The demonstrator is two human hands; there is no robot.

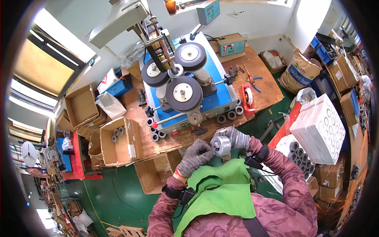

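Mid-step, by the look of it: working on the silver ring-shaped coil (221, 145), held up in front of the green apron (221, 193), at 6 o'clock from the blue winding machine (189, 91). Right hand (236, 138), gloved, closed around the coil from 1 o'clock. Left hand (195, 157), gloved, fingertips pinched at its 9 o'clock edge, seemingly handling tape or wire, too small to tell. Calls next for a steady grip and fine finger work. More dark rings (231, 115) along the counter (260, 85) edge.
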